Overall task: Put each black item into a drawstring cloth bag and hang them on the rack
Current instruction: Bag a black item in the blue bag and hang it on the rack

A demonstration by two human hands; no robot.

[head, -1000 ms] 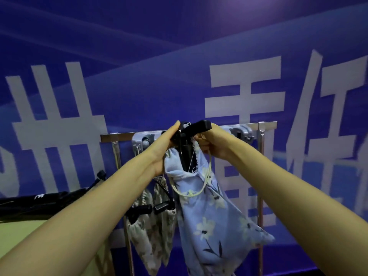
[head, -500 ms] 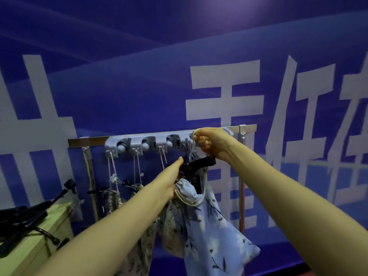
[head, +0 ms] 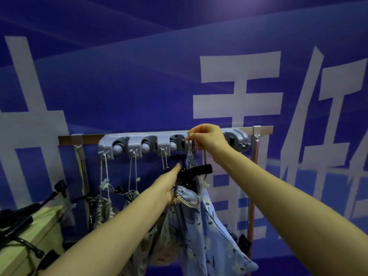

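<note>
The right hand (head: 207, 138) pinches the drawstring (head: 203, 188) up at the grey rack (head: 137, 139), its fingers curled on the cord. The left hand (head: 167, 186) seems to clutch the gathered neck of the blue floral bag (head: 201, 232) (most of its fingers are hidden). The black item (head: 199, 169) pokes out of the bag's top.

blue banner (head: 139, 86) with white characters; pale wooden table (head: 47, 218) lower left.
</note>
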